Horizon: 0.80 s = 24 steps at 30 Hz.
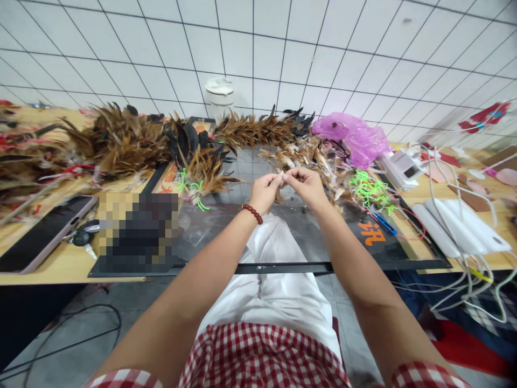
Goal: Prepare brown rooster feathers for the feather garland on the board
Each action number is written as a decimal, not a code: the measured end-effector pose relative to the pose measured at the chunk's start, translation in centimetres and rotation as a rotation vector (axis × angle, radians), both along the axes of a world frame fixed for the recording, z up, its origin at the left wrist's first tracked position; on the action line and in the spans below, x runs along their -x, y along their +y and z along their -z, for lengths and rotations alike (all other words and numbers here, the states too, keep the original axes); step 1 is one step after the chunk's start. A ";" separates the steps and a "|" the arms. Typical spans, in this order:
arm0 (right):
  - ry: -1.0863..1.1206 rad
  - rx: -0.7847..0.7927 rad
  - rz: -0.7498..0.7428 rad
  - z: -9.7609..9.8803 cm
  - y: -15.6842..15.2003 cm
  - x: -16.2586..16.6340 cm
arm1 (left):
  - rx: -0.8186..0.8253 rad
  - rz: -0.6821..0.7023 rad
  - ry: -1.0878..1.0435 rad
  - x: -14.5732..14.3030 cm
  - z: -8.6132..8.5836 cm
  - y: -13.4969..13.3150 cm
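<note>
My left hand [264,193], with a beaded bracelet [252,213] at its wrist, is closed in a pinch. Fingertip to fingertip with it, my right hand [306,186] pinches too. What lies between them is small and pale, too little to make out. Just beyond and to the right spreads a loose pile of brown and cream feathers [313,159]. Left of my hands lies a bunch of brown and black feathers [205,167] with green ties [196,194]. Both hands are above a dark glossy board [218,229].
Feather strips [258,129] line the back, by a white lidded cup [220,94] and a pink plastic bag [355,137]. Green ties [369,188] and a blue pen-like tool [383,222] lie right, near white cabled devices [456,226]. A phone [46,231] and keys [83,237] lie left.
</note>
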State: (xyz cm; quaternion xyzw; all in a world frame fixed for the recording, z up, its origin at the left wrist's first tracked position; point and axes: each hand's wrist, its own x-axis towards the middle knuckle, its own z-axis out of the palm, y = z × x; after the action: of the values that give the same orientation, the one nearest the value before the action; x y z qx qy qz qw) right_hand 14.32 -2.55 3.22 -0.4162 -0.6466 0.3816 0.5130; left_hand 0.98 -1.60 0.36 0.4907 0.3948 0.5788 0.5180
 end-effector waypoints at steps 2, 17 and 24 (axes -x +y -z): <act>0.003 0.000 -0.030 0.1 0.1 -0.2 | 0.014 0.045 -0.009 0.0 -0.3 -0.3; 0.100 0.029 0.112 0.3 0.4 -0.3 | 0.125 0.227 -0.151 0.2 -1.2 -0.8; 0.031 0.035 0.029 0.6 0.4 -0.1 | 0.100 0.294 -0.140 0.0 -1.3 -1.1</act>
State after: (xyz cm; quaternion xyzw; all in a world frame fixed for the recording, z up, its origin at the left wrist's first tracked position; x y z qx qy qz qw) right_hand 14.37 -2.14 2.60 -0.4286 -0.6255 0.3919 0.5210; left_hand 0.97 -2.72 1.66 0.4753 0.3101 0.5091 0.6470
